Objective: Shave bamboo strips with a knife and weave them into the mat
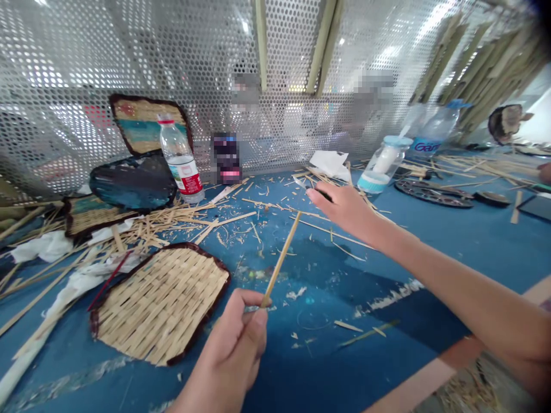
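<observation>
The left hand [239, 344] is closed on the near end of a thin wooden strip [282, 258], which points up and away over the blue table [477, 241], to the right of a woven mat [163, 304]. The right hand [344, 209] is clamped around a knife [300, 182], whose pale blade is apart from the strip. To do this well, I think the left hand should pinch firmly and keep the strip steady, and the edge should always point away from the fingers, with light pressure, because such thin wood may split. About the containers: a clear bottle [181, 155] with red cap stands behind the scraps [150, 232]; its liquid level I cannot tell. On the right, a jar [379, 172] with pale blue lid has a white object [386, 158] inside, and near it is a larger bottle [437, 129], whose content is not clear.
</observation>
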A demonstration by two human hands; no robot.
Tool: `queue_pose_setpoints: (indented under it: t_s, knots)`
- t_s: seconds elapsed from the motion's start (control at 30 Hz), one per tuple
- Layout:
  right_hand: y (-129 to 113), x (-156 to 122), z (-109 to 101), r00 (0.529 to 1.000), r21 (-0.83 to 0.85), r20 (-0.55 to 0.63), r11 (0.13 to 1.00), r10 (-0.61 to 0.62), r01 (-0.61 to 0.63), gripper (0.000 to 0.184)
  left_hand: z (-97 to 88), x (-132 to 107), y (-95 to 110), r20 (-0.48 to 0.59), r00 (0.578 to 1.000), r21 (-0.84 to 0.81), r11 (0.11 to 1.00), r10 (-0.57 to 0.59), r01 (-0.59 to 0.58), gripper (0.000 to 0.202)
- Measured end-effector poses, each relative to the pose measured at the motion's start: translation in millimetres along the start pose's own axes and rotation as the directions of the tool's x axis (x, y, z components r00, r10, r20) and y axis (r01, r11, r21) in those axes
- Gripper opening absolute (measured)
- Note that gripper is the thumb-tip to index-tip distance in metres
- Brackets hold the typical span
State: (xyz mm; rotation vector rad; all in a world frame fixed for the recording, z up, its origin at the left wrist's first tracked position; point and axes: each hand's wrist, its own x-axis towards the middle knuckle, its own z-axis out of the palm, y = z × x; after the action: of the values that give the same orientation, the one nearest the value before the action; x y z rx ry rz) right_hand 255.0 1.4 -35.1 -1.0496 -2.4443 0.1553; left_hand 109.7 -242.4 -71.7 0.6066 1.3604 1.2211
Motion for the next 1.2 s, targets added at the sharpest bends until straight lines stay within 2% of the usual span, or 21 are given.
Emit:
queue_pose_setpoints:
  t_s: [0.03,0.1,0.23,0.33,0.4,0.57,0.77,0.97,1.07,1.2]
  knots:
    - [-3,-2,-2,1.0,0.049,0.0,0.999,-0.021,0.021,0.05,-0.6,1,-1,0.001,1.0,-0.004,1.0,-0.005,0.005,0.018]
    - [-19,-16,-3,0.99,0.116,0.096,0.989,-0.101,0.09,0.051,-3.9,5,-3,-0.008,1.0,-0.011,1.0,-0.006,0.006,0.017]
    - [-58,-54,5,0.905,0.091,0.33,0.963,-0.269,0.253,0.047,-12.0,18,-5,-0.006,1.0,-0.072,0.997,0.017,-0.017,0.023]
    - [-66,-63,10,0.849,0.087,0.423,0.947,-0.316,0.309,0.05,-14.9,24,-1,0.02,0.998,-0.144,0.988,0.063,-0.06,0.018]
    - [-64,-62,12,0.846,0.072,0.438,0.95,-0.303,0.303,0.052,-15.6,26,3,0.046,0.996,-0.169,0.983,0.075,-0.066,0.015]
    - [-60,-57,14,0.862,0.015,0.422,0.952,-0.282,0.304,0.055,-16.6,25,10,0.076,0.997,-0.159,0.987,0.012,0.0,0.013]
    - [-65,-62,14,0.858,-0.032,0.432,0.946,-0.278,0.323,0.052,-16.8,26,4,0.099,0.994,-0.129,0.991,0.033,-0.02,0.021]
    - [-60,-51,24,0.886,-0.07,0.319,0.925,-0.335,0.375,0.057,-15.8,29,7,0.052,0.998,-0.101,0.995,0.031,-0.026,0.021]
    - [-43,-33,27,0.94,-0.081,0.232,0.958,-0.25,0.275,0.054,-15.0,28,7,0.039,0.999,-0.111,0.993,0.033,-0.029,0.024]
    - [7,3,14,0.997,-0.043,0.08,0.999,-0.012,0.015,0.052,-12.6,18,4,0.083,0.996,-0.082,0.997,0.017,-0.01,0.026]
